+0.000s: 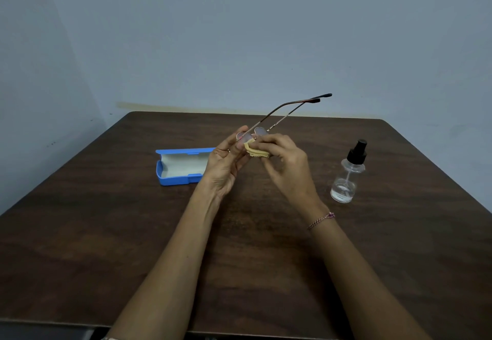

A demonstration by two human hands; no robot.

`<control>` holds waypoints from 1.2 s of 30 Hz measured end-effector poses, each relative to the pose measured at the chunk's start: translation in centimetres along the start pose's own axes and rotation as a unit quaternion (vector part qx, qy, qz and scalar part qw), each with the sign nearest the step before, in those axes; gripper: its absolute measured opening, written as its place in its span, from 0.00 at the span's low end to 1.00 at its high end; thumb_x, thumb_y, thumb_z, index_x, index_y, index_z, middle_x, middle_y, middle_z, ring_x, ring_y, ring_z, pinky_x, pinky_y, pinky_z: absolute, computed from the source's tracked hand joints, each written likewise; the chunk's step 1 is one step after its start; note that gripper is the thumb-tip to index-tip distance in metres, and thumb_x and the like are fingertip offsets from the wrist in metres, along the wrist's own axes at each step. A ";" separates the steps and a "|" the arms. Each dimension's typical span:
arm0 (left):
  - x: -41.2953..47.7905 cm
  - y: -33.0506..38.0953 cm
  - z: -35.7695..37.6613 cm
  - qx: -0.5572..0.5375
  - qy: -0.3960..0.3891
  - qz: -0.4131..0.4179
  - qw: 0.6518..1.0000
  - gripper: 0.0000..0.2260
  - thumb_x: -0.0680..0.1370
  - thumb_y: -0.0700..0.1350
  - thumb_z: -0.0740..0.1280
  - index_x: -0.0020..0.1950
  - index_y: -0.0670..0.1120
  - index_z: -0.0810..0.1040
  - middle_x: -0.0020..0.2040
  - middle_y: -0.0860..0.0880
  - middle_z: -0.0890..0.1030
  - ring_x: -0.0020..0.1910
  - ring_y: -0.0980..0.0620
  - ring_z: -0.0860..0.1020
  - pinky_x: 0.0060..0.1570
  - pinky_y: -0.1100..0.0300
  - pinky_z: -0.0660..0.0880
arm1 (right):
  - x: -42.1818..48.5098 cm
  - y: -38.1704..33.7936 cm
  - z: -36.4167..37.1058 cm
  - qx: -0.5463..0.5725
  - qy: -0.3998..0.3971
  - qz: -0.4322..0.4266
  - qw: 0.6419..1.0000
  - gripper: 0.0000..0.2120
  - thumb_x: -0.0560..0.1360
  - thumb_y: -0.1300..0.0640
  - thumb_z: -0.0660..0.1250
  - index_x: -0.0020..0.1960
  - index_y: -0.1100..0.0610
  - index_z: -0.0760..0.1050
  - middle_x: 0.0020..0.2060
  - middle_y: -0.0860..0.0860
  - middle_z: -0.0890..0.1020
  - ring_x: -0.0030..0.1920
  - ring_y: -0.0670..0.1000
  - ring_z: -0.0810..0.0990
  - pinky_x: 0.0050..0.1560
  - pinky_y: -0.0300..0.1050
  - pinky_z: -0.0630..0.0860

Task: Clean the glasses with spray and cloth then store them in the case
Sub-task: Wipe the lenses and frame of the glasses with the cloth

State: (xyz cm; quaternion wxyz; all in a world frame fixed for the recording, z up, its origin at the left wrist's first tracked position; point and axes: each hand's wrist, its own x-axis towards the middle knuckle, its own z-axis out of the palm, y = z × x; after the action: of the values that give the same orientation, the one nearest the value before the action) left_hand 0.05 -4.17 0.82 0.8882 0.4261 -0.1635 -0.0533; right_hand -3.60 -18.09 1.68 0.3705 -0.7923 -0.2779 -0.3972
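The thin-framed glasses (290, 108) are held above the table's middle, temples unfolded and pointing up to the right. My left hand (226, 164) pinches the frame at the lenses. My right hand (285, 158) pinches a small yellow cloth (257, 150) against a lens. The blue case (183, 165) lies open on the table to the left, its pale lining showing and nothing inside. A clear spray bottle (348, 174) with a black nozzle stands upright to the right.
The dark wooden table (133, 233) fills the lower view, its front edge close to me. A plain grey-blue wall rises behind its far edge. A braided bracelet (322, 220) circles my right wrist.
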 end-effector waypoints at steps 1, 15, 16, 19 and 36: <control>0.0 0.1 0.0 0.001 0.004 0.000 1.000 0.26 0.48 0.53 0.84 0.45 0.50 0.86 0.45 0.49 0.85 0.44 0.55 0.83 0.40 0.65 0.79 | 0.0 0.2 -0.1 -0.004 -0.004 -0.001 1.000 0.12 0.69 0.70 0.69 0.51 0.61 0.81 0.49 0.52 0.81 0.53 0.49 0.77 0.55 0.39 0.75; 0.0 0.0 0.0 0.019 -0.001 -0.003 1.000 0.27 0.48 0.54 0.84 0.44 0.51 0.86 0.46 0.50 0.85 0.46 0.55 0.83 0.42 0.64 0.79 | 0.1 0.4 -0.3 -0.062 -0.025 -0.015 0.998 0.14 0.70 0.71 0.69 0.53 0.62 0.81 0.49 0.54 0.80 0.52 0.52 0.76 0.54 0.39 0.73; 0.1 -0.1 -0.1 0.017 -0.004 -0.001 1.000 0.26 0.49 0.54 0.83 0.45 0.51 0.86 0.46 0.50 0.85 0.46 0.55 0.83 0.42 0.63 0.79 | 0.1 0.3 -0.2 -0.064 -0.024 -0.017 0.997 0.14 0.70 0.71 0.69 0.54 0.62 0.81 0.49 0.54 0.80 0.52 0.51 0.75 0.54 0.37 0.73; 0.1 -0.2 -0.3 0.011 -0.008 0.000 1.000 0.26 0.51 0.53 0.83 0.47 0.50 0.85 0.46 0.49 0.85 0.46 0.54 0.83 0.42 0.63 0.79 | 0.2 0.3 0.0 -0.055 -0.030 -0.025 0.998 0.15 0.70 0.72 0.68 0.54 0.62 0.80 0.49 0.55 0.79 0.53 0.49 0.74 0.55 0.34 0.71; 0.1 -0.4 -0.4 0.010 -0.043 -0.006 0.999 0.26 0.52 0.53 0.83 0.48 0.51 0.85 0.46 0.50 0.85 0.47 0.54 0.83 0.43 0.63 0.79 | 0.1 -0.3 0.2 -0.058 -0.017 -0.011 0.998 0.15 0.71 0.71 0.67 0.55 0.61 0.81 0.48 0.56 0.77 0.51 0.54 0.76 0.51 0.41 0.75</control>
State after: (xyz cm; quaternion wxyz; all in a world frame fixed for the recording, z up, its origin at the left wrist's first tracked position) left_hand 0.25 -4.13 0.29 0.8756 0.4332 -0.1998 -0.0756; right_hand -3.69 -17.73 1.76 0.3150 -0.8158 -0.2692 -0.4033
